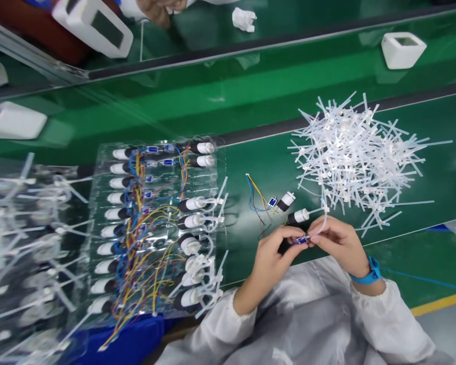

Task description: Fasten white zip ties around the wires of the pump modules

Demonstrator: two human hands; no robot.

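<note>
My left hand (272,257) pinches a small metal-framed part with a blue face (301,240), which looks like a miniature solenoid valve. The fingers of my right hand (339,244) are closed on a thin translucent tube (322,224), its lower end at the part's side. A white tube connector (326,208) sits farther up that tube. Just beyond my hands lies a black-and-white cylinder (299,216), like a small pump motor. Another such cylinder (287,201) rests behind it, beside a second blue-faced part (272,202) with coloured wires (253,190).
A large pile of white tubes (357,152) lies at the right. Rows of wired cylinders (192,220) fill a clear plastic tray (220,177) at the left, with blurred tube assemblies (26,243) beyond. White devices (403,50) stand farther back. Another person's hand (161,9) shows at the top.
</note>
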